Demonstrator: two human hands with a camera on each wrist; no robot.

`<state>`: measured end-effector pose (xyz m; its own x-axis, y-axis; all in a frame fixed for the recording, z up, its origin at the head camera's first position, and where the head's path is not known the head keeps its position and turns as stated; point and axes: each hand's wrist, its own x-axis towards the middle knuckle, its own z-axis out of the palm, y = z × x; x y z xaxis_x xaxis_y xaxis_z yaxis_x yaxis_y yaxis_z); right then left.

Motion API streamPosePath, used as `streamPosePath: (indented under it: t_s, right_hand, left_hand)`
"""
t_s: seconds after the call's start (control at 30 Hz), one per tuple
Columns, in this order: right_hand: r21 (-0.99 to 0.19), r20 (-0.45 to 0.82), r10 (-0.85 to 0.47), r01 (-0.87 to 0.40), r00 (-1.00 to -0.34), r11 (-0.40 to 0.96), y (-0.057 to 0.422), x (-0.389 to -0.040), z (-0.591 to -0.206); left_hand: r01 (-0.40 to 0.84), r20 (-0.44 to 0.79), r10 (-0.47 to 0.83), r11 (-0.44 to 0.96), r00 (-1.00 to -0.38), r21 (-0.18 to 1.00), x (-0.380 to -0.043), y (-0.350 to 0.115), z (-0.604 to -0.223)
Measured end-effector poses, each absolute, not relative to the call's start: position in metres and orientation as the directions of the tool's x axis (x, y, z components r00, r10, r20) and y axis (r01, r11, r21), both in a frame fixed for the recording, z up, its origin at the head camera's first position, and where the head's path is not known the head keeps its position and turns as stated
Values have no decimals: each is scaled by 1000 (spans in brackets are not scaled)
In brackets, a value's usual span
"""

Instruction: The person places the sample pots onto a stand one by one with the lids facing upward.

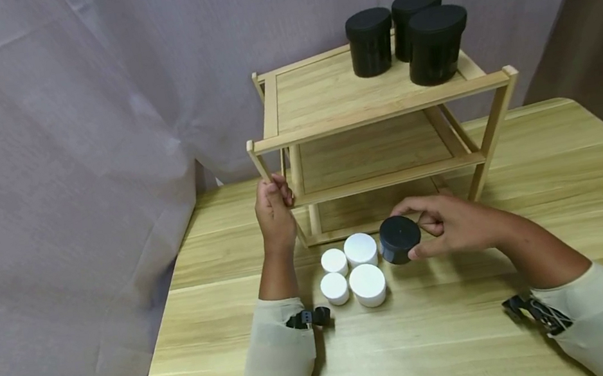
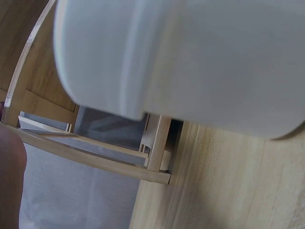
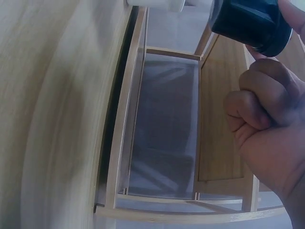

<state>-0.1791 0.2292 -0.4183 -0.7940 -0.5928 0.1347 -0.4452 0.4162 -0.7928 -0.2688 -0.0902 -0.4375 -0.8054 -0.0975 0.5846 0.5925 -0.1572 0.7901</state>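
My right hand [image 1: 456,223] pinches a short black lidded jar [image 1: 400,238] between thumb and forefinger, in front of the wooden shelf rack [image 1: 384,112]. In the right wrist view the black jar [image 3: 250,24] is above the curled other fingers [image 3: 269,95]. At the rack's front left leg, my left hand [image 1: 275,214] grips the wood. Between the hands several white lidded jars cluster on the table: two larger ones [image 1: 368,283] beside two smaller ones [image 1: 335,288]. One white jar [image 2: 190,62] fills much of the left wrist view, blurred.
Three tall black lidded jars [image 1: 370,44] stand on the right part of the rack's top shelf. Below are a middle shelf [image 1: 372,151] and a bottom shelf [image 1: 374,206]. A grey cloth [image 1: 68,151] hangs behind and left of the wooden table [image 1: 419,346].
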Motion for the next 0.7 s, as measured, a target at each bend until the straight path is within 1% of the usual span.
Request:
streamPosePath:
  t_s: [0.1, 0.33, 0.6, 0.7]
  right_hand:
    - [-784, 169, -581, -465, -797, 410, 229, -179, -418]
    - [-787, 195, -543, -461, -817, 410, 229, -174, -413]
    - [-802, 301, -492, -496, -817, 333, 226, -166, -404]
    - [-808, 321, -470, -496, -822, 317, 224, -163, -401]
  left_hand:
    - [594, 586, -98, -155, -804, 789, -269, -91, -438]
    - [595, 588, -98, -172, -803, 785, -270, -90, -439]
    - [609, 602, -95, -167, -793, 775, -269, -89, -439]
    - [606, 598, -97, -162, -795, 779, -269, -89, -438]
